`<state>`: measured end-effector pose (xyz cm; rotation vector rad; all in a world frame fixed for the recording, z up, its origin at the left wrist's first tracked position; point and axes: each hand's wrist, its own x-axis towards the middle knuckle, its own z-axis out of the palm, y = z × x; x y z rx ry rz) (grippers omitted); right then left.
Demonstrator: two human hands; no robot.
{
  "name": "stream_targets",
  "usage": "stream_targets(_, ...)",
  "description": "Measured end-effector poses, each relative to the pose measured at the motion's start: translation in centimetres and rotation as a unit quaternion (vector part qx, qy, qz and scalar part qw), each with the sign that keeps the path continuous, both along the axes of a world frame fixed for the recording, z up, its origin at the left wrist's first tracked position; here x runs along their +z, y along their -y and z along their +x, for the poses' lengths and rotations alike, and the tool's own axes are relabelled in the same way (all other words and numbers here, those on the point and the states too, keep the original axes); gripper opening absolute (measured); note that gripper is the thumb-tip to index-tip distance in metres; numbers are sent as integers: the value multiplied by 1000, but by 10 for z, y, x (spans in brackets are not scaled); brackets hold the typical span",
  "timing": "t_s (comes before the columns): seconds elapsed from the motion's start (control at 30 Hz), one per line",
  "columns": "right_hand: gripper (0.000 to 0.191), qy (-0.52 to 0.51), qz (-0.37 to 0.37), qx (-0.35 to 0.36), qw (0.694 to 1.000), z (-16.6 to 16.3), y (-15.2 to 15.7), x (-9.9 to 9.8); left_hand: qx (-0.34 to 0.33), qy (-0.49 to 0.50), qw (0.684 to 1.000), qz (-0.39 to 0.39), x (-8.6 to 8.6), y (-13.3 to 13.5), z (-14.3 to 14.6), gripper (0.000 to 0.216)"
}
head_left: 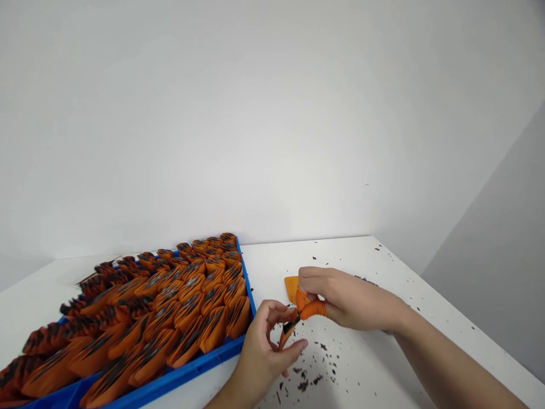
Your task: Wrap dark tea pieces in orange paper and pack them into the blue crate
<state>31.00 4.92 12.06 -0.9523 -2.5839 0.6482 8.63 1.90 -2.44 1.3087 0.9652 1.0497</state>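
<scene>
My left hand (266,343) curls around a small orange-and-black folded piece (288,332), which stands tilted between its fingers and thumb. Orange finger cots (313,308) cover the thumb and a finger of my right hand (340,295). Those covered tips are closed together at the upper end of the folded piece; exactly what they pinch is hidden. Just behind the right hand, a flat yellow-orange piece (291,288) lies on the white table, partly covered by the fingers.
A blue tray (187,372) on the left holds rows of many orange-and-black folded bundles (187,309). Dark crumbs and flakes (304,383) are scattered over the white table (272,258), mostly below the hands. A white wall (272,125) rises behind the table.
</scene>
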Motion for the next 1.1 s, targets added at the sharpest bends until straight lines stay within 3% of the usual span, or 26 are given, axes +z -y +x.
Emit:
stream_targets(0.17, 17, 45, 61, 8, 997, -10, 7, -7, -14, -36, 999, 29, 2, -2, 0, 43)
stream_targets(0.3, 6, 3, 37, 38, 999, -16, 2, -13, -14, -28, 998, 51, 2, -2, 0, 36)
stream_targets(0.43, 8, -27, 5, 36, 999, -14, -6, -17, 18, -40, 995, 87, 4, -1, 0, 33)
stream_targets(0.6, 7, -13, 29, 56, 998, -17, -3, -21, 33, -28, 993, 109, 3, 0, 0, 28)
stream_targets(0.87, 3, 0, 171, 22, 985, -21, 7, -23, 51, -11, 992, 111, 3, 2, 2, 24)
stream_targets(1.0, 12, 41, 268, 13, 962, -27, 17, -23, 70, -5, 992, 103, 4, 3, 3, 23)
stream_targets(1.1, 13, 40, 263, 1, 964, -32, 23, -22, 90, 3, 988, 123, 6, 3, 3, 25)
